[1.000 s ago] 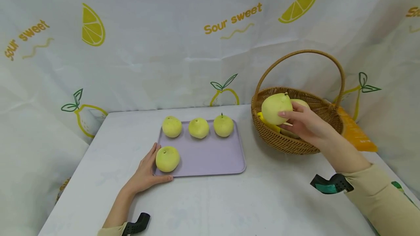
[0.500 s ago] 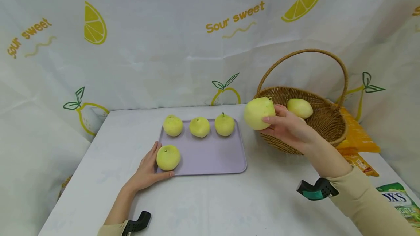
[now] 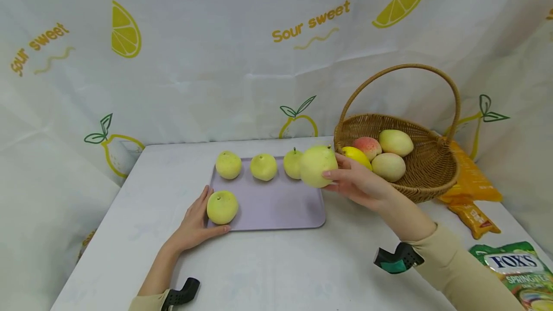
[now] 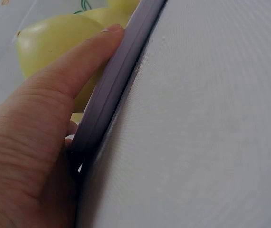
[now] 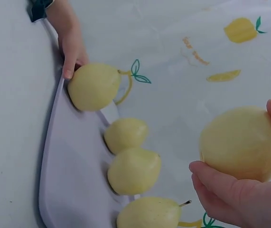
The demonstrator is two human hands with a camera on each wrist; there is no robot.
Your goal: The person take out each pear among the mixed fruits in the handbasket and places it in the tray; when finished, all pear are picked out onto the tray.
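Note:
In the head view my right hand holds a pale yellow-green pear in the air, thumb on its near side. The pear hangs over the right end of a lilac tray and partly hides the back-right pear. Two more pears, left and middle, sit along the tray's back edge; another pear sits at its front left. My left hand touches the front-left corner, fingers along the left side. In the left wrist view its thumb lies against the tray rim.
A wicker basket with a tall handle stands right of the tray. It holds a peach, a yellow fruit and two pale fruits. Orange packets and a green FOX'S bag lie at the right. A printed cloth hangs behind.
My right hand has carried the pear leftward from the basket to above the tray's right end, uncovering the fruit in the basket. My left hand stays at the tray corner.

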